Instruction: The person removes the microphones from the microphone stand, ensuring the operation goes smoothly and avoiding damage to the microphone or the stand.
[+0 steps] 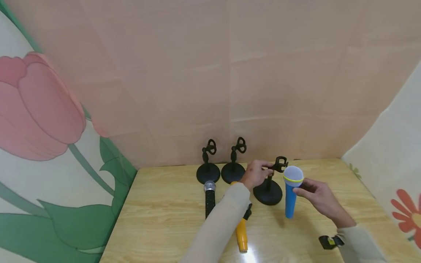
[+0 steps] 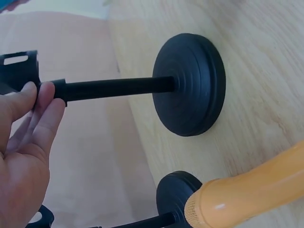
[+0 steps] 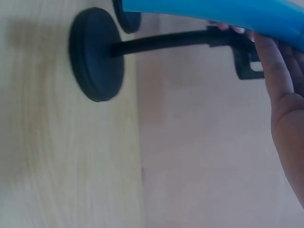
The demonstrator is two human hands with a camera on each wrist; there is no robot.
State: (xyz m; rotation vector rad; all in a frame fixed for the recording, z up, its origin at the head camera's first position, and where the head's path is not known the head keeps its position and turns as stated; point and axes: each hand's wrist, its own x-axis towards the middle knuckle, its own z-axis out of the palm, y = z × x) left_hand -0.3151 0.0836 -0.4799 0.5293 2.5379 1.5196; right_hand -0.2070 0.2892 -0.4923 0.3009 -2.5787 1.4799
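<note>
My left hand (image 1: 257, 174) pinches the top of a black microphone stand (image 1: 268, 193), just below its clip. In the left wrist view, thumb and fingers of that hand (image 2: 28, 137) close on the joint under the clip, and the round base (image 2: 190, 85) rests on the table. My right hand (image 1: 317, 197) holds a blue toy microphone (image 1: 291, 199) upright, its pale head with a yellow ring on top. The microphone is above the table, just right of the stand's clip. In the right wrist view the blue body (image 3: 213, 13) crosses in front of the stand.
Two more black stands (image 1: 208, 172) (image 1: 232, 172) stand at the table's back edge. A black microphone (image 1: 209, 199) with a silver head and an orange microphone (image 1: 241, 235) lie in front, partly behind my left sleeve. A pinkish cloth (image 1: 197, 91) hangs behind the table.
</note>
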